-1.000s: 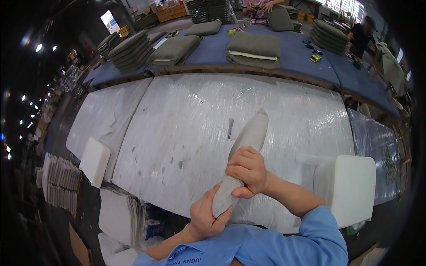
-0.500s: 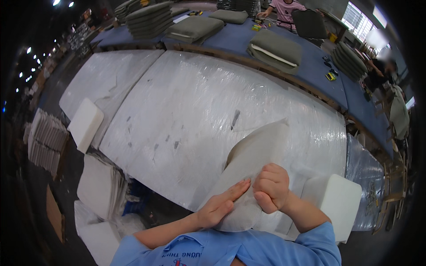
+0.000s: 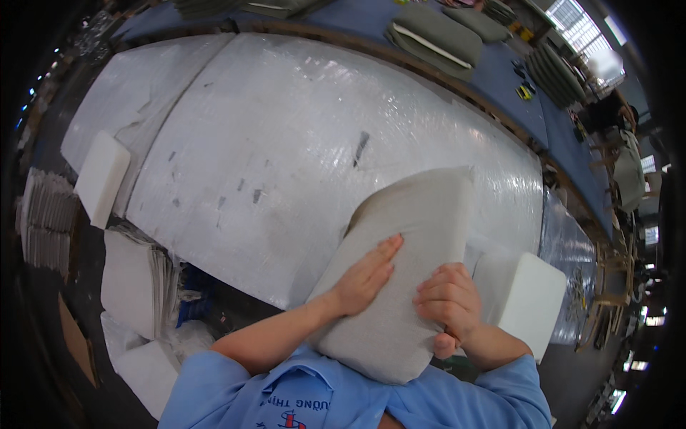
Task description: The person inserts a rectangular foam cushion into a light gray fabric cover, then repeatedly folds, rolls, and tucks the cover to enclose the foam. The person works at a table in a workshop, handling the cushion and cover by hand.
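at wrapped tbl (image 3: 236, 143) nr blue bench (image 3: 496, 93), l hand (image 3: 366, 279) lies flat on cushn (image 3: 418, 207), r hand (image 3: 451, 300) grips edge (image 3: 463, 214).

The left hand (image 3: 364, 282) lies flat on a grey cushion (image 3: 386, 325) while the right hand (image 3: 451, 304) grips its edge.

1 gridded window (image 3: 572, 27) glows upper right beyond a blue-topped table (image 3: 494, 84), grey floor (image 3: 587, 368) below.

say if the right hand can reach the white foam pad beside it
Likely yes: the right hand has the white foam pad close on its right, nothing visibly between, though its fingers hold the edge of the grey cushion.
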`<state>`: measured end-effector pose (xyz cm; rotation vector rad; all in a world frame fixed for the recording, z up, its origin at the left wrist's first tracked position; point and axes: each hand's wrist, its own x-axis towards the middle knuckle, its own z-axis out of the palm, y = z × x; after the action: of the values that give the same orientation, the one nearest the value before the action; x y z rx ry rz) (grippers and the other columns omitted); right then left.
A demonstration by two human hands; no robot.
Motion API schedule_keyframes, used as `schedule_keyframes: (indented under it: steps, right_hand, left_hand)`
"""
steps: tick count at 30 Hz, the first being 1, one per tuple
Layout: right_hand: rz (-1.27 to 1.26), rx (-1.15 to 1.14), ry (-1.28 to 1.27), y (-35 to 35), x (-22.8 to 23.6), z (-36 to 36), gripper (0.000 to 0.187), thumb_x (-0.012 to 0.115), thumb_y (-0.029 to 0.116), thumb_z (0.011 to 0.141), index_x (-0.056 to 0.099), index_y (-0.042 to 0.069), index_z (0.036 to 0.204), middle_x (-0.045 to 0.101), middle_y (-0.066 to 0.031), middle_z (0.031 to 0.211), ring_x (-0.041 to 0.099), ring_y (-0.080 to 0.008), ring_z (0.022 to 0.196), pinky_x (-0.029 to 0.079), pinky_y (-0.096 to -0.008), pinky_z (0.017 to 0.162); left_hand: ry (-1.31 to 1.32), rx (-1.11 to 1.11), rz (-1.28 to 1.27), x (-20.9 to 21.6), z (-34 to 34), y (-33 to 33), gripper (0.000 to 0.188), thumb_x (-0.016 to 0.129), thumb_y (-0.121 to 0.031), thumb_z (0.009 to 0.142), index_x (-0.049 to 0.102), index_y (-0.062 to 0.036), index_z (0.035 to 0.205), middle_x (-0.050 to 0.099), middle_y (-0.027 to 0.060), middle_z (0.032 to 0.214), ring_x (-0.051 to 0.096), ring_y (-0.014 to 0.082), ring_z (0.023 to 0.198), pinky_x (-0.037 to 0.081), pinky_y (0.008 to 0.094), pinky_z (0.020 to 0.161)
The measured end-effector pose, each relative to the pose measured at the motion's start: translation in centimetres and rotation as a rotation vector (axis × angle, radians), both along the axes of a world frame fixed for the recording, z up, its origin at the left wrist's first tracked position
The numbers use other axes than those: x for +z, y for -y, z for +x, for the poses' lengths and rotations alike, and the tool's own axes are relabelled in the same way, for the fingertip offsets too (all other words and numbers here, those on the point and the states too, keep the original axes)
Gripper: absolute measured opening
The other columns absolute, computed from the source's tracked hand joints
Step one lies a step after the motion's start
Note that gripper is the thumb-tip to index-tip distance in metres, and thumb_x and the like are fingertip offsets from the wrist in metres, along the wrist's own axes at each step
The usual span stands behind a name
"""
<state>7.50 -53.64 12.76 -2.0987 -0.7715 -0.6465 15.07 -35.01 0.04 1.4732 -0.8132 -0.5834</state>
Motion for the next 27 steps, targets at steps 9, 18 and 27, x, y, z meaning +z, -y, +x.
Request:
schedule_keyframes:
  steps: [9,18,27]
  right_hand:
    - [0.367,0.045,-0.191,-0.6,0.1,1.1,0.057,0.04,0.051,0.108,0.068,0.002,0.103,0.068,-0.0149,0.1,0.064,-0.0326,0.092,0.047,-0.0474,0.087]
    - [0.126,0.057,0.084,-3.4,1.8,-1.5,0.059,0.055,0.063,0.099,0.074,0.007,0.102,0.07,-0.0128,0.107,0.064,-0.031,0.102,0.043,-0.0498,0.097]
    - [-0.035,-0.116,0.091,-2.2,1.8,-2.3,0.041,0.062,0.047,0.095,0.076,0.008,0.094,0.071,-0.0076,0.097,0.067,-0.024,0.089,0.045,-0.0435,0.091]
  left_hand:
    - [-0.244,0.072,0.123,-7.7,2.3,-0.4,0.059,0.034,-0.032,0.113,0.033,0.003,0.16,0.033,0.0186,0.168,0.028,0.0266,0.157,0.019,0.0343,0.128]
    - [-0.15,-0.053,0.404,-12.3,1.5,-4.1,0.064,0.03,-0.04,0.113,0.025,-0.0002,0.163,0.033,0.0204,0.167,0.032,0.0304,0.155,0.023,0.0357,0.126]
    - [-0.144,-0.015,0.461,-15.1,1.4,-4.3,0.067,0.03,-0.043,0.113,0.022,-0.0009,0.164,0.035,0.023,0.166,0.035,0.0335,0.153,0.026,0.0372,0.125]
